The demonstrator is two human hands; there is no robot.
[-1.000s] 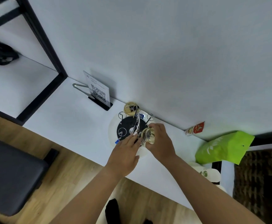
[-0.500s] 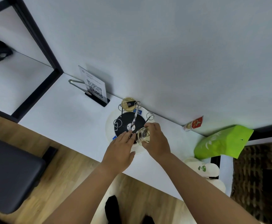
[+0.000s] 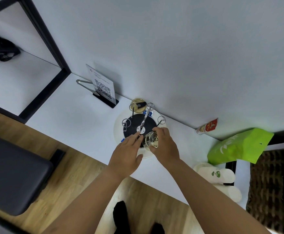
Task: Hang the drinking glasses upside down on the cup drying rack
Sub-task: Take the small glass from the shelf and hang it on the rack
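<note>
A metal cup drying rack (image 3: 142, 123) with looped wire arms stands on a black round base inside a white round tray (image 3: 118, 130) on the white table. My right hand (image 3: 165, 146) grips a clear drinking glass (image 3: 151, 141), bottom up, at the rack's near side. My left hand (image 3: 127, 152) lies just left of the glass, fingers straight, fingertips touching the rack's base near its centre post. A second glass with an amber tint (image 3: 138, 105) hangs on a far arm of the rack.
A QR-code sign on a black stand (image 3: 103, 86) and metal tongs (image 3: 84, 81) sit at the back left. A red sachet (image 3: 207, 126), a green pouch (image 3: 239, 146) and white paper cups (image 3: 215, 173) lie to the right. A dark seat (image 3: 14, 173) stands left below the table.
The glass in my right hand has sunk slightly toward the rack's near side. My left hand stays at the rack base. The view has shifted a little.
</note>
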